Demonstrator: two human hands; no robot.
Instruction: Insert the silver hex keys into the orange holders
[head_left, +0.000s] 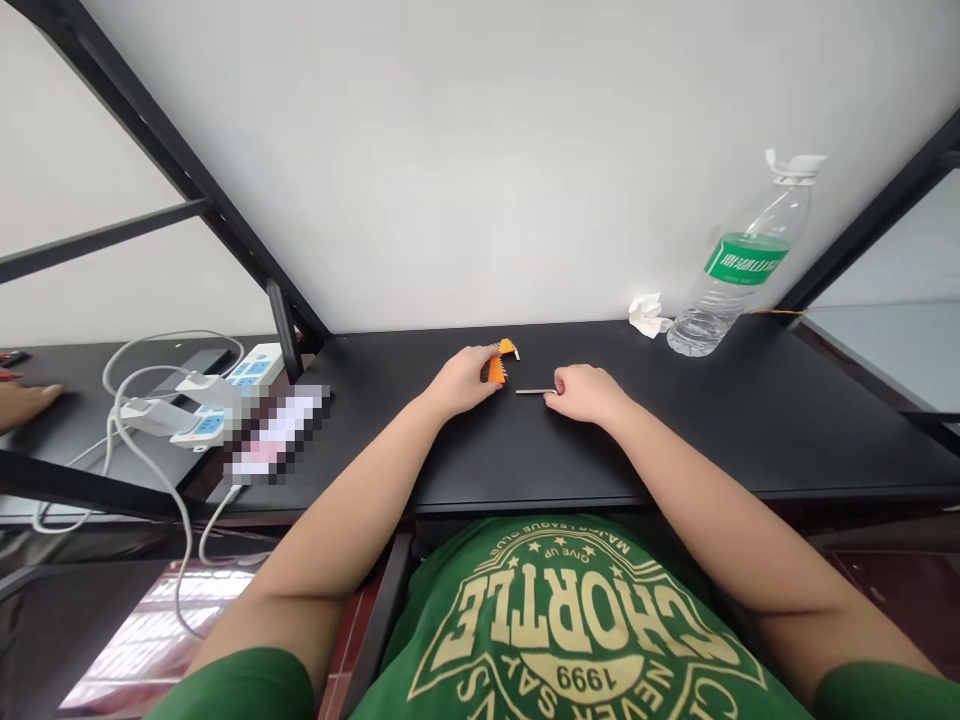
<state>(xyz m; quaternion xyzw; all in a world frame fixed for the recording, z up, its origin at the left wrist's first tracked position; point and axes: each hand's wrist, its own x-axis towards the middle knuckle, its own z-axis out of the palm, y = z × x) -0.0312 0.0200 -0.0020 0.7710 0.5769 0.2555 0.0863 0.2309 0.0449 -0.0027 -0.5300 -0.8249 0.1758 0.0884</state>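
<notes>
the one head-worn camera looks forward and down from above and behind the left hand [463,381] and right hand [590,394], fairly near, with the shirt [559,612] closer and the wall [480,170] beyond.

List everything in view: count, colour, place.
Desk: 1, black, before the person
Orange holder: 1, orange, in left hand
Metal rod: 1, silver, in right hand
Bottle: 1, clear, green-labelled, far right
Crumpled paper: 1, white, beside bottle
Blurred screen: 1, pale, desk's left end
Power strip: 1, white, left of desk
Chargers: 2, white, on power strip
Dark flat object: 1, black, beside power strip
Cables: several, white, left side
Wall: 1, white, behind desk
Frame bars: several, black, both sides
Other person's hand: 1, bare, left edge
Shirt: 1, green, bottom centre
Own hands: 2, bare, over desk
</notes>
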